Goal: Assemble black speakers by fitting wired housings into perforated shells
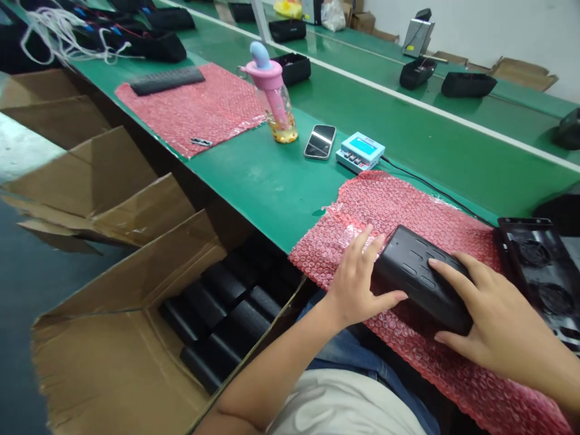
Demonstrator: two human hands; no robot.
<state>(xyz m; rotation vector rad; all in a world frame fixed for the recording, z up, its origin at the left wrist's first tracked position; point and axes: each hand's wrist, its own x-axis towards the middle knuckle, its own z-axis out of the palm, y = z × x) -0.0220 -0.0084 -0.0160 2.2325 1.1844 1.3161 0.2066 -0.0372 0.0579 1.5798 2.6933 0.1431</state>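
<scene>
A black plastic casing (pixel 421 278) with rows of oblong raised marks lies at a slant over red bubble wrap (pixel 389 196) at the bench's near edge. My right hand (pixel 489 308) grips its right part, fingers over the top and thumb along the near side. At the left end is my left hand (pixel 356 284), fingers spread and thumb stretched out by the near lower corner; whether it bears any weight I cannot tell. Right of my right hand lies an open black shell (pixel 534 260) with round speaker-like openings.
A cardboard box (pixel 122 338) holding several black casings (pixel 226 314) stands below the bench's left edge. Along the green bench (pixel 267 181) are a small blue meter (pixel 360 151) with a cable, a phone (pixel 320 142), a pink-lidded bottle (pixel 274 96) and a second bubble-wrap sheet (pixel 217 96).
</scene>
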